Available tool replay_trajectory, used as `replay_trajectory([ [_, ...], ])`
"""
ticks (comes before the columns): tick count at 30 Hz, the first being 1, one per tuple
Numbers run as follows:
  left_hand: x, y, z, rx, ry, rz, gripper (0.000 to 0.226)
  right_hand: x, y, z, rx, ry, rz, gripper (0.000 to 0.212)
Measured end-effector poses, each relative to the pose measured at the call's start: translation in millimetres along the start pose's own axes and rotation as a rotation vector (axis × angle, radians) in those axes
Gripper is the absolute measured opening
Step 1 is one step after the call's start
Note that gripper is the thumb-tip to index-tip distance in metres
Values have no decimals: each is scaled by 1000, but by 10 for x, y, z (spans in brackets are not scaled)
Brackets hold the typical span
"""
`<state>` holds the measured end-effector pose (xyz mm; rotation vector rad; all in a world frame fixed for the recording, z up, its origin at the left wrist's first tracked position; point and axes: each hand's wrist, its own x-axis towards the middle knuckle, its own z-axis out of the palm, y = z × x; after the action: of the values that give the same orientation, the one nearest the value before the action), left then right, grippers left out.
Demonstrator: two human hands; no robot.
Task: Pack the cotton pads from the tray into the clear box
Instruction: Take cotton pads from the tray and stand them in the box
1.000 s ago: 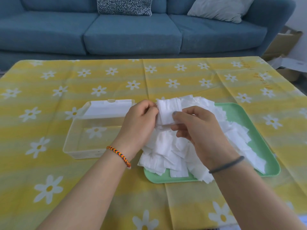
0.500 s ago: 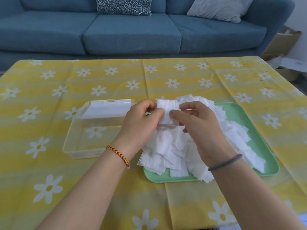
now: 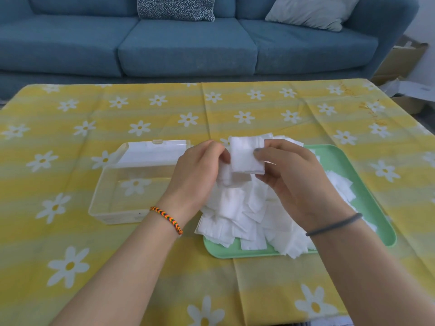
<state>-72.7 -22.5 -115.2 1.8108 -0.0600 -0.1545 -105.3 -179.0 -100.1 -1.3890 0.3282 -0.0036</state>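
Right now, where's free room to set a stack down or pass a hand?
The clear box holds nothing yet. Bare tablecloth lies between it and the sofa, and in front of the green tray. Crowded: the pile of cotton pads overhangs the tray's left edge, with the left hand and right hand above it.

A home living room: a blue sofa (image 3: 188, 43) with cushions (image 3: 175, 7) stands just behind the daisy-print tablecloth (image 3: 235, 109).
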Motion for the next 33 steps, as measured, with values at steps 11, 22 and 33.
replay_trajectory([
  [11, -26, -46, -7, 74, 16, 69, 33, 44, 151, 131, -241, 84, -75, 8],
  [22, 15, -73, -208, 224, 117, 30, 31, 116, 421, 58, -1026, -48, -299, 28],
  [33, -11, -51, -256, 197, 82, -49, 33, 160, 462, 25, -1124, -153, -202, 30],
])
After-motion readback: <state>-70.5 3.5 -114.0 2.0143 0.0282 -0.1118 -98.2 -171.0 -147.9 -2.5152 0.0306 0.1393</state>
